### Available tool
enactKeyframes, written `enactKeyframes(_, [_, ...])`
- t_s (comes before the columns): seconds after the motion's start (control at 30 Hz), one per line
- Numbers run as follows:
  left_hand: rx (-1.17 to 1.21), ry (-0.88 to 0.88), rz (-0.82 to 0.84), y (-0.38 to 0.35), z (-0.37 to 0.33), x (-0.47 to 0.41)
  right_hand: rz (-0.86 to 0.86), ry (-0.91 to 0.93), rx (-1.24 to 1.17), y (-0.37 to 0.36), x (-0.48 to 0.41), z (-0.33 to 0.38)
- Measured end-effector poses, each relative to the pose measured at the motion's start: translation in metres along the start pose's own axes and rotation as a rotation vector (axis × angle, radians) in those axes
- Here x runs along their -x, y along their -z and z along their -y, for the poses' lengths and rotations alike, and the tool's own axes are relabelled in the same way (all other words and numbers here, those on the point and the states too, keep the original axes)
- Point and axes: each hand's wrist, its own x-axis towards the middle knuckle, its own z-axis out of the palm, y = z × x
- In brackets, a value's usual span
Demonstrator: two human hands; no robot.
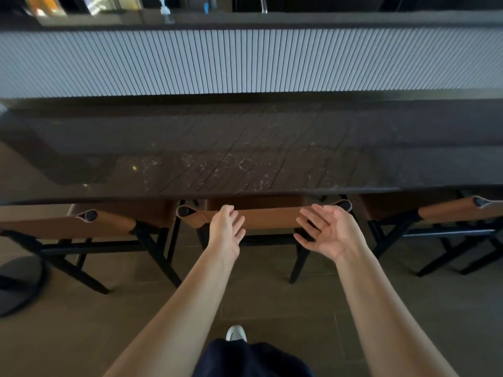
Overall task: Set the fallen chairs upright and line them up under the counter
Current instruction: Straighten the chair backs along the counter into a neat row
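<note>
Three brown leather chairs with black frames stand upright, tucked under the front edge of the dark stone counter (pixel 245 159). The middle chair (pixel 269 217) is right in front of me, the left chair (pixel 81 224) and the right chair (pixel 449 213) flank it. My left hand (pixel 227 231) hovers by the left part of the middle chair's backrest, fingers relaxed and holding nothing. My right hand (pixel 326 232) is spread, palm up, just in front of the backrest's right end, also holding nothing.
A ribbed white panel (pixel 245 61) rises behind the counter, with dark shelving above it. A round black base (pixel 19 284) sits on the tiled floor at the left. My white shoe (pixel 236 333) shows below, on the brown tiles.
</note>
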Motion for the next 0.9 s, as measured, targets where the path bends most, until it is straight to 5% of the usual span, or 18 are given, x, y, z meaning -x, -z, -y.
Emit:
enactKeyframes(0.57, [-0.120,-0.168,0.172,-0.061,0.119,0.127,-0.018,0.119,-0.019,0.202,0.112,0.046])
enactKeyframes(0.9, [-0.185,-0.059,0.204,-0.117,0.169,0.154,-0.089,0.109,-0.169,0.283,0.144,0.064])
